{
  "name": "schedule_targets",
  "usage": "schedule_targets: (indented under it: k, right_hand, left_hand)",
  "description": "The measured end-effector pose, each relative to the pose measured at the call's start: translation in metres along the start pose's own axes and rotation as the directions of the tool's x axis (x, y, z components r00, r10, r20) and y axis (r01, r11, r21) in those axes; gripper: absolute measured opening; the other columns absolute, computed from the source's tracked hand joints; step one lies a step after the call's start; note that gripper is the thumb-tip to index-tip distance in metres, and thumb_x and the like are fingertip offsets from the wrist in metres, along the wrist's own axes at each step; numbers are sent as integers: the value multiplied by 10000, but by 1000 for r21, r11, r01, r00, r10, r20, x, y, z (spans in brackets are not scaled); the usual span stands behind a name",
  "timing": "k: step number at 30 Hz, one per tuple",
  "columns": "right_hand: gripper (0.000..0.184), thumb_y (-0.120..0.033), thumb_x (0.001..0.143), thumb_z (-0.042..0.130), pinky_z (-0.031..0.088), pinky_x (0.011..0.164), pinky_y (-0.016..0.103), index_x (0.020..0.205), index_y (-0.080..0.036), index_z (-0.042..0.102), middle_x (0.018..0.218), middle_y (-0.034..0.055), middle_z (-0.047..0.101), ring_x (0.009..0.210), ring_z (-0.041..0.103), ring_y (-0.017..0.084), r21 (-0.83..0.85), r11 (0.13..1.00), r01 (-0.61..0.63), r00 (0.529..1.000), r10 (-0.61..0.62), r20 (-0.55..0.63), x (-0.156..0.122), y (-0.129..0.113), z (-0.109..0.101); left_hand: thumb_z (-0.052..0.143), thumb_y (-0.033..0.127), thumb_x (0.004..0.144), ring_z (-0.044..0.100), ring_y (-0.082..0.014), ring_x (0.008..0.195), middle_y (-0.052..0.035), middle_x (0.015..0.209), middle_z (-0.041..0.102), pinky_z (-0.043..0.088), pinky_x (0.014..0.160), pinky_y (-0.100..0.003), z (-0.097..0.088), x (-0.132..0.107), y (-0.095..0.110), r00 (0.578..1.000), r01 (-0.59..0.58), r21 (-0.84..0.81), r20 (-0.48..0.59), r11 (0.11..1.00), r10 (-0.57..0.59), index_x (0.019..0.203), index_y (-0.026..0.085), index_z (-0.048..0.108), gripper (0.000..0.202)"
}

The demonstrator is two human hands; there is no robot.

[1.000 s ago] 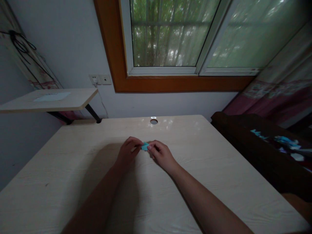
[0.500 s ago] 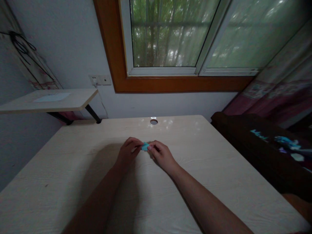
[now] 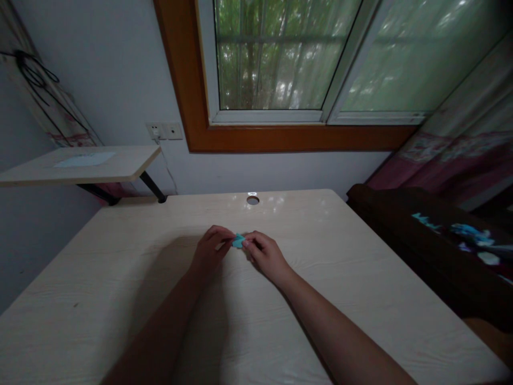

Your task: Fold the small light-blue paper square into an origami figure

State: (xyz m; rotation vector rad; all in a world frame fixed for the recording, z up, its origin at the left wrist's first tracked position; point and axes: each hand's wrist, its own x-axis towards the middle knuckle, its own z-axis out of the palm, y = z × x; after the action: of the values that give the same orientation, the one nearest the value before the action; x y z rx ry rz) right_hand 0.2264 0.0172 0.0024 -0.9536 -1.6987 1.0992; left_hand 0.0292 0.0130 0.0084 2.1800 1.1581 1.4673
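Note:
A small light-blue piece [image 3: 239,241], perhaps folded paper, is pinched between both hands just above the pale wooden desk [image 3: 120,289]. My left hand [image 3: 210,249] grips its left side with curled fingers. My right hand [image 3: 264,255] grips its right side, fingers closed too. Most of the piece is hidden by the fingertips, so its shape is unclear. Both forearms reach in from the bottom edge and meet at the middle of the desk.
A round cable hole [image 3: 253,200] lies near the desk's far edge. A raised side shelf [image 3: 84,163] with a sheet on it juts out at the left. A dark wooden bed frame [image 3: 420,240] borders the desk on the right. A window is behind.

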Motion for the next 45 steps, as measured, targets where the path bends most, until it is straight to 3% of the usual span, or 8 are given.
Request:
schedule_targets:
  k: [11,21,28,45]
  right_hand:
    - [233,-386,957,515,430,565,245,948,-199,653,757,12,592,567,526,120,-89,995,42,999,-42,-3,-1,-6,-1]
    - [187,-266,981,484,452,798,304,980,-220,665,897,56,637,863,598,188,-291,926,239,971,-227,74,2,-9,-5]
    - [189,-266,984,482,456,790,304,981,-222,666,890,58,627,861,595,191,-336,907,253,967,-237,88,2,-9,-7]
    - [157,-272,966,509,452,776,300,957,-219,656,871,46,636,840,597,182,-303,926,225,974,-214,67,2,-7,-5]
  left_hand:
    - [622,171,885,637,-163,879,-56,940,636,564,788,-310,1,-2,-5,999,-37,58,-12,998,38,933,207,667,75]
    - [616,172,893,611,-174,944,-68,1002,615,541,859,-347,1,-2,-3,998,-44,55,54,998,41,916,200,667,63]
    - [603,190,905,598,-179,982,-69,1051,605,537,876,-360,1,-5,-6,994,-46,58,101,997,40,978,216,672,104]
    - [608,171,881,629,-155,860,-68,970,619,590,734,-303,2,0,4,999,-34,32,25,999,33,869,187,636,35]
